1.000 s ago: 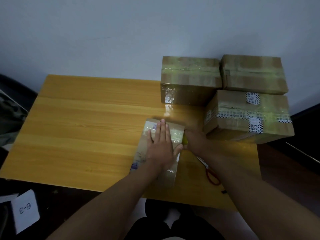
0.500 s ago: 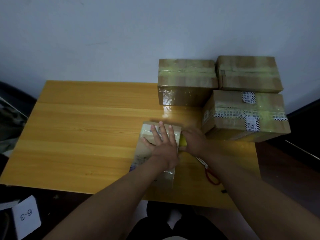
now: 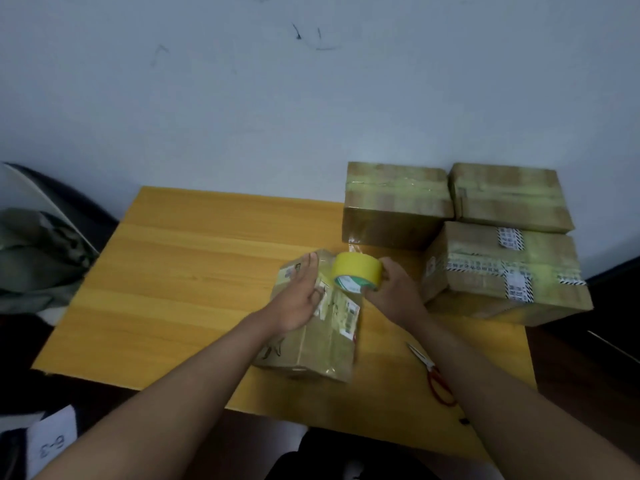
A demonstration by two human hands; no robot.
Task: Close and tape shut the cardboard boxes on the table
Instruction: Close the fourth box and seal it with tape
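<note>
**Taping boxes: three done, working on number four**

So here's where things stand. Middle of the frame, a bit right of center, there's a small box point(image 3: 313, 327) sitting on the wooden counter point(image 3: 194, 271). The left hand point(image 3: 296, 299) lies flat on its top with fingers straight, just pressing it down, not grabbing anything. The right hand point(image 3: 393, 289) is curled around a yellow tape roll point(image 3: 356, 273) and holds it right at the far end of the box. There seems to be clear tape already running along the top, though it's glossy and hard to tell where the strip ends.

Over on the right side of the frame, three bigger boxes point(image 3: 502, 271) sit bunched together against the wall point(image 3: 311, 98), all closed with tape across the tops. I'd call those done.

Red-handled scissors point(image 3: 434, 375) are lying on the counter at the lower right, near the right forearm, not touched.

My guess: the small box is closed but its tape still needs cutting off the roll, maybe smoothing too. I see no other open boxes, so this looks like the last one.
</note>
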